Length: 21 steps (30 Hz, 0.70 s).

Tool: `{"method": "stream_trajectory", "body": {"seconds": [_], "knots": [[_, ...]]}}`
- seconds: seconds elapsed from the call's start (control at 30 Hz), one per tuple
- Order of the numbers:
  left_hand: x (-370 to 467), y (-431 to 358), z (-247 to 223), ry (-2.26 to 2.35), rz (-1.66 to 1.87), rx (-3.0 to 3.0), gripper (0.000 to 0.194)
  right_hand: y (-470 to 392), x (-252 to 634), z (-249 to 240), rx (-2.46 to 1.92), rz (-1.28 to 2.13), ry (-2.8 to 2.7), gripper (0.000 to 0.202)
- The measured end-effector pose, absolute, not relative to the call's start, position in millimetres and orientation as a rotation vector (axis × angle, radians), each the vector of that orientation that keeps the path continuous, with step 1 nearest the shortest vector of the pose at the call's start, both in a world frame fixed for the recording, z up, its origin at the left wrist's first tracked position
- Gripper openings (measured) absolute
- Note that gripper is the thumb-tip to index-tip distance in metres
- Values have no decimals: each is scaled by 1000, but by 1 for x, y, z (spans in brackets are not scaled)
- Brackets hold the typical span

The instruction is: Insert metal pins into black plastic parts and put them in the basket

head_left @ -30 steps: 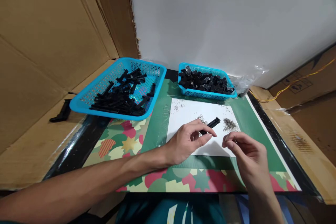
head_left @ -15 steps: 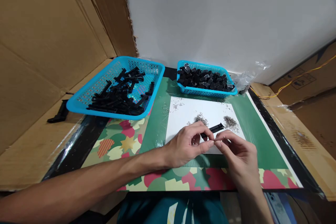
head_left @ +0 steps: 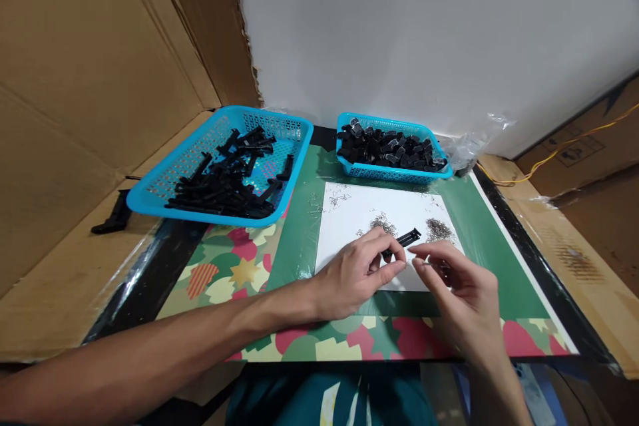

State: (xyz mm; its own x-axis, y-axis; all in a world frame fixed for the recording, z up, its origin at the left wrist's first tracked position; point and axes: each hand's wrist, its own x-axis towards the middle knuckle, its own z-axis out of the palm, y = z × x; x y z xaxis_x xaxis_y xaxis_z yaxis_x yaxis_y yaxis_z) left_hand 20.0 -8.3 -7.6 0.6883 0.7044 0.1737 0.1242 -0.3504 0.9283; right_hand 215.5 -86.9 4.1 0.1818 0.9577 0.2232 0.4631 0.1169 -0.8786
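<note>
My left hand is curled round a slim black plastic part, whose far end sticks out past the fingers to the upper right. Between that thumb and forefinger there seems to be a tiny bit of thin metal wire, too small to make out well. Close by on the right, my right hand has its thumb and forefinger nearly together, with a thin sliver near them that I cannot identify. A small gap separates the two hands. Beneath them lies a white sheet with a pile of small wire pieces and another wire pile.
A large blue basket of long black parts stands at the left. Behind the sheet, a smaller blue basket holds short black pieces. One black part lies on cardboard, far left. A clear plastic bag sits at the right.
My right hand has drawn slightly away to the right, so its fingertips no longer meet those of my left. The black part has turned a little in my left hand.
</note>
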Motion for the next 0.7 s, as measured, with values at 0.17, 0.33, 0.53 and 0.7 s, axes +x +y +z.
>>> {"method": "stream_trajectory", "body": {"seconds": [0.17,0.33,0.53,0.7], "knots": [[19,-10,-5,683,636,1951,19,-90,221,11,-1490,640,-1584,13],[20,-11,-3,720,669,1978,28,-93,234,6,-1579,663,-1458,18],[21,-13,-14,701,627,2091,49,-92,245,-4,-1663,613,-1091,24],[22,-17,-17,605,536,2370,42,-89,242,-5,-1726,719,-1056,27]]}}
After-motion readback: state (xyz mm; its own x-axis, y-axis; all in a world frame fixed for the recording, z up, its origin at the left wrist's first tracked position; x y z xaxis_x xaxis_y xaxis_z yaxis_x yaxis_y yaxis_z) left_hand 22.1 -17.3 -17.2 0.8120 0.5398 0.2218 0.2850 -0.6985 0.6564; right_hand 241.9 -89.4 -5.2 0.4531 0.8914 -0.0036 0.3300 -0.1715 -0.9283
